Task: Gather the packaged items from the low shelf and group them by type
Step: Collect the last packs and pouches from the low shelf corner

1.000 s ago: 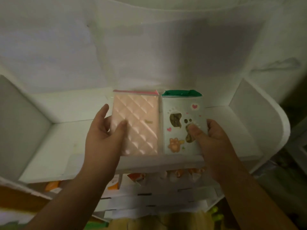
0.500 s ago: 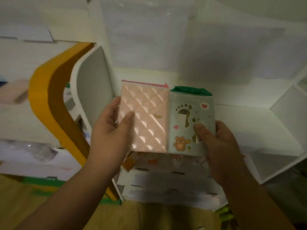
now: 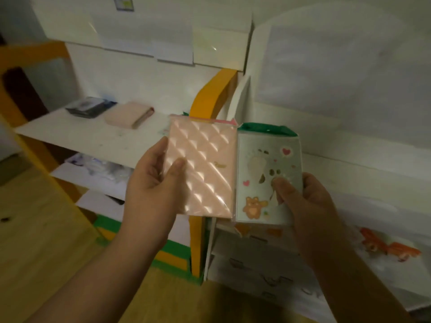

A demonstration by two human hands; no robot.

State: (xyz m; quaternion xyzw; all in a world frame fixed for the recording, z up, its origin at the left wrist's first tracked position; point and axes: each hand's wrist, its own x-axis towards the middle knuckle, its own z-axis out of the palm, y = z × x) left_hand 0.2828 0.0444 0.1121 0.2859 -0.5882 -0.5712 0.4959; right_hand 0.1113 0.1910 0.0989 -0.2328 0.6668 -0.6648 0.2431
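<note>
My left hand (image 3: 151,190) grips a pink quilted packaged item (image 3: 205,169) by its left edge, thumb on the front. My right hand (image 3: 303,206) holds a pale green packaged item (image 3: 265,159) printed with footprints, hearts and a bear, topped by a dark green header, with the thumb pressed on its front. Both packs are held upright side by side in mid-air, their edges touching, in front of the shelf divider. On the white shelf (image 3: 77,134) to the left lie a similar pink pack (image 3: 128,116) and a dark packaged item (image 3: 87,107).
An orange and white upright divider (image 3: 210,99) stands between the left shelf and the white unit (image 3: 349,127) on the right. Lower shelves hold blurred packets (image 3: 98,166). White drawers (image 3: 268,266) sit below my right hand. Wooden floor (image 3: 35,241) lies at lower left.
The view has swung left from the white shelf compartment to the neighbouring shelf with the orange frame. Both hands have kept their hold and carried the two packs leftward.
</note>
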